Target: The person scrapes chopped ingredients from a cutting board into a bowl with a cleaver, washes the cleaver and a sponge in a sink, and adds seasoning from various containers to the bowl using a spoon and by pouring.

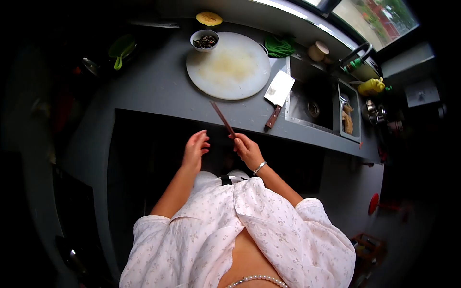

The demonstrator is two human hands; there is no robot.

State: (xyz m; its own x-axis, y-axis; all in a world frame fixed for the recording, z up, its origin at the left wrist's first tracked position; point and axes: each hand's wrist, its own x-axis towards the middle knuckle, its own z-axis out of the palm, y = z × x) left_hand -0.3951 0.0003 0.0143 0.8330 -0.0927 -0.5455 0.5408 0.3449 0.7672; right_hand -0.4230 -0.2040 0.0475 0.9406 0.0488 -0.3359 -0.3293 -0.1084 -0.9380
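Observation:
My right hand [247, 150] is closed around a pair of brown chopsticks [222, 117], whose tips point up and left toward the counter. To its left, my left hand [195, 148] hangs in front of the counter edge with its fingers loosely curled and apart, holding nothing. Beyond both hands lies a round white cutting board [249, 57] with a yellowish stain in its middle. On the board's far left edge stands a small white bowl [196, 36] with dark chopped food in it. A cleaver [280, 90] with a wooden handle rests right of the board.
Right of the cleaver is a sink [300, 103] with a black faucet [357, 50] and a grey side basin [354, 96] holding pale food. A green cloth [279, 46] and a yellow cut piece [209, 18] lie behind the board. A yellow bottle [370, 87] stands far right.

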